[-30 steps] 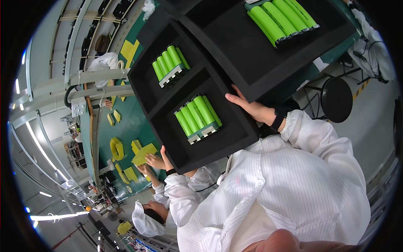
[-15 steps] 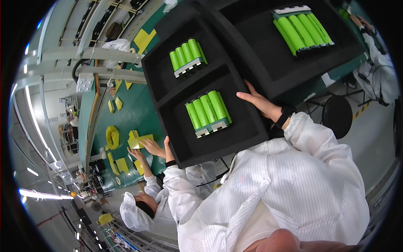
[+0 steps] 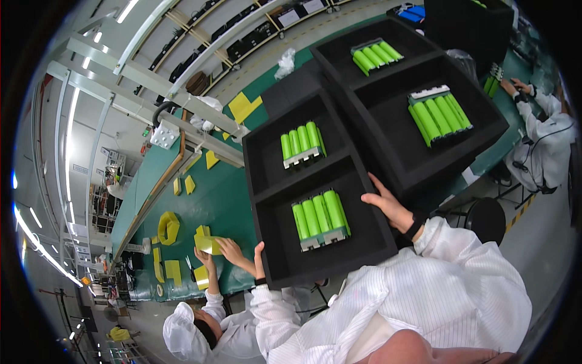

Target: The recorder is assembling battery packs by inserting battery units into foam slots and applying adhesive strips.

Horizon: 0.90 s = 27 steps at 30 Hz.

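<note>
Tray (image 3: 279, 242): black, two compartments, in front of the person, between both hands.
Yellow ring (image 3: 174, 231): on the green table (image 3: 221, 197), far left.
Co-worker's hands (image 3: 235, 252): both at a yellow piece (image 3: 209, 245).
Left hand (image 3: 259, 261): holds the tray; thumb along left wall, fingers hidden, degree of closing cannot be told.
Far pack (image 3: 302, 144): green cells, in far compartment.
Near pack (image 3: 321, 219): green cells, in near compartment.
Right hand (image 3: 391, 209): partly closed on the tray's right wall.
Second tray (image 3: 388, 130): black, just beyond right hand; contains two green packs.
</note>
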Each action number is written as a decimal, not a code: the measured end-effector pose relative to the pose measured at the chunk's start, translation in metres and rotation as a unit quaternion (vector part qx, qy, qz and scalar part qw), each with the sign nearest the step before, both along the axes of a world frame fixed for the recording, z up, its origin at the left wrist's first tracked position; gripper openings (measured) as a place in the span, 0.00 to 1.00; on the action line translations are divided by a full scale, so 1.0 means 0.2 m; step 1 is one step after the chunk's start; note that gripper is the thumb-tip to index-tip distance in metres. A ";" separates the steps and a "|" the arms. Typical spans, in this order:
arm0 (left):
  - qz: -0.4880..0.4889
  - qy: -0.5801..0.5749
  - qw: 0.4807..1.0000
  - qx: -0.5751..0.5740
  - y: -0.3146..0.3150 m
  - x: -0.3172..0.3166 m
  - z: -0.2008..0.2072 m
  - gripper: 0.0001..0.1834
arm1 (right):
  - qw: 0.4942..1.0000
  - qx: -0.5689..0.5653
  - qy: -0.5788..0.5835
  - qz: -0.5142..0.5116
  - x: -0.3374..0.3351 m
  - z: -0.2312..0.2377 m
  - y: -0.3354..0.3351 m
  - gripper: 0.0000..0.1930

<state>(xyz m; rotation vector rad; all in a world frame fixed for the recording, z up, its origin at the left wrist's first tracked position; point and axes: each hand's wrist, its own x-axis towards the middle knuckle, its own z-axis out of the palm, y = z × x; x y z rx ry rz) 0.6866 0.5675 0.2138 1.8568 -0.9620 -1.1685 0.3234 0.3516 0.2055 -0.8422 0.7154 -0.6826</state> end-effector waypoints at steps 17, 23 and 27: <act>0.260 0.293 0.889 -0.238 0.17 -0.21 0.53 0.30 | 0.993 -0.068 -0.091 0.046 -0.07 0.70 -0.06 0.44; 0.273 0.299 0.869 -0.285 0.07 -0.52 0.81 0.28 | 0.986 -0.083 -0.131 0.060 -0.32 0.91 -0.14 0.44; 0.253 0.319 0.872 -0.270 -0.06 -0.65 0.84 0.26 | 0.986 -0.095 -0.126 0.051 -0.59 1.03 -0.28 0.43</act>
